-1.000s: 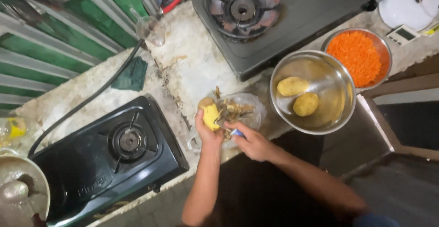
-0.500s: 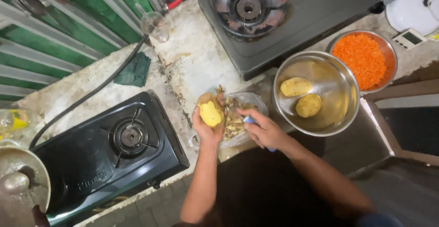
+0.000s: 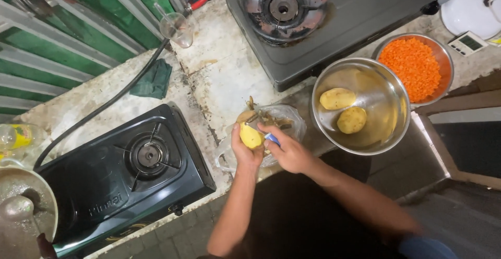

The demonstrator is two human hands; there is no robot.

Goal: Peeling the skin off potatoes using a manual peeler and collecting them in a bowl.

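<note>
- Worn, stained stone counter [image 3: 229,76] runs between two gas stoves, a black single burner [image 3: 130,165] to the left and a grey one [image 3: 313,24] at the top, with green-painted bars behind.
- Left hand [image 3: 245,152] wraps its fingers around a yellow potato [image 3: 250,136], holding it above a clear plastic bag [image 3: 284,123] that catches brown peelings.
- Right hand [image 3: 289,152] is pinched closed on a blue-handled peeler [image 3: 266,133], whose blade lies against the potato's upper side.
- Most of that potato shows bare yellow flesh, so it looks nearly peeled; a little skin may remain on the hidden side.
- Just right of the hands, a large steel bowl [image 3: 360,133] holds two peeled potatoes [image 3: 344,107] lying side by side.
- Behind it, a smaller steel bowl [image 3: 443,60] is filled with diced carrot [image 3: 409,66], apparently finished.
- No unpeeled potatoes are visible anywhere on the counter.
- A green cloth [image 3: 151,79] and a black hose [image 3: 94,113] lie well apart, to the left.
</note>
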